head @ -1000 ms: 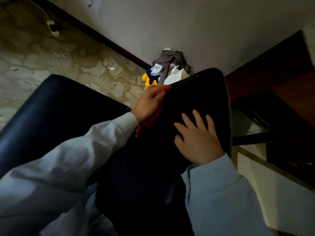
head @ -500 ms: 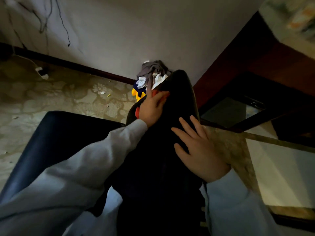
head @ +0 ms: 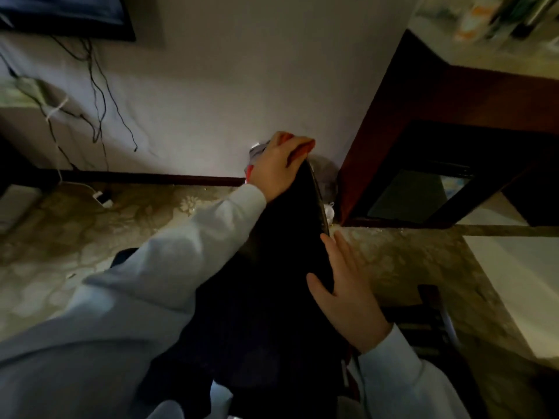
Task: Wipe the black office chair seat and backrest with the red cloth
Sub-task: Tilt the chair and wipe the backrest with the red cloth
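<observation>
At the top edge of the backrest: the left hand [head: 276,164] is curled over the rim, fingers pressed together and bent.
Red cloth [head: 248,170]: only slivers of red show under and beside the left hand; most of it is hidden, so the grip on it cannot be told for sure.
Right hand [head: 348,293]: spread flat, fingers together, against the right edge of the black backrest [head: 290,237].
Seat: mostly hidden behind the pale sleeves [head: 187,258]; too dark to make out.
Lower right: a dark frame [head: 429,322], blurred and cut off.
Room: patterned floor [head: 408,261], pale wall [head: 211,95] with hanging cables [head: 99,95], dark baseboard, reddish wooden desk [head: 423,122] at right.
Change: the backrest now shows nearly edge-on; the left hand has climbed to its very top, and the right hand has slid to its side.
</observation>
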Tool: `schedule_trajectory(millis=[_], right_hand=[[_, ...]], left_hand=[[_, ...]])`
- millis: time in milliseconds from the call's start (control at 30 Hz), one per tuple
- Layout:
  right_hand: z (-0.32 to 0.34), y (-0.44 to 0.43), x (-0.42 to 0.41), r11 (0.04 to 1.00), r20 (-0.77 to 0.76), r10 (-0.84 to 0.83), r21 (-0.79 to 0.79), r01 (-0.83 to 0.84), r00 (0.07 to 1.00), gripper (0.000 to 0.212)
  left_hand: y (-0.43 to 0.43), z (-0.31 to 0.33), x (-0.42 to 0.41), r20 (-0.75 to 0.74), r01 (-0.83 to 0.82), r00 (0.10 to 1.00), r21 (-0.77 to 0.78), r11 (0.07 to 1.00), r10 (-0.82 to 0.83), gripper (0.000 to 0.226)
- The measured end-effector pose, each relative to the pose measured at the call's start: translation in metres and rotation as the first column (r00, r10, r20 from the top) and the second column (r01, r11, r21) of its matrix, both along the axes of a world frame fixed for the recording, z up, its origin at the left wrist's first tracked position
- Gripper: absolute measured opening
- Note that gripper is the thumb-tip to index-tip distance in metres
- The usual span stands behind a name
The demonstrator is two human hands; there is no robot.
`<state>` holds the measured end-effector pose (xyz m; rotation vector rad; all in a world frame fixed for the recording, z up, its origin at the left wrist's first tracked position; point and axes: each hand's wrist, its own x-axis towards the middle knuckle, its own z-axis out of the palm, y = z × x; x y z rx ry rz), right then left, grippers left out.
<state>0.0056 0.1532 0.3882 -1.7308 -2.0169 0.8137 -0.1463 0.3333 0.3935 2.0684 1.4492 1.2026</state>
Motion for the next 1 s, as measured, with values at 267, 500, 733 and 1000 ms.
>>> schedule_trajectory(millis=[267, 500, 733, 1000], right_hand=[[-0.01, -0.032, -0.001, 0.999, -0.074, -0.023, 0.027, 0.025, 0.997, 0.085], [-0.014, -0.038, -0.001, 0.998, -0.122, -0.04, 0.038, 0.045, 0.992, 0.094], [-0.019, -0.041, -0.005, 0.99, -0.179, -0.11, 0.072, 0.125, 0.978, 0.091], [-0.024, -0.058, -0.015, 0.981, -0.12, -0.15, 0.105, 0.162, 0.981, 0.088]], left_hand=[[0.002, -0.027, 0.005, -0.162, 0.036, 0.985, -0.182, 0.983, -0.067, 0.032], [-0.093, -0.023, -0.001, -0.209, 0.371, 0.903, -0.061, 0.927, -0.375, 0.039], [-0.102, 0.014, -0.016, -0.191, 0.504, 0.819, -0.211, 0.838, -0.541, 0.031], [0.009, 0.011, 0.004, -0.309, 0.043, 0.945, -0.216, 0.975, -0.11, 0.032]])
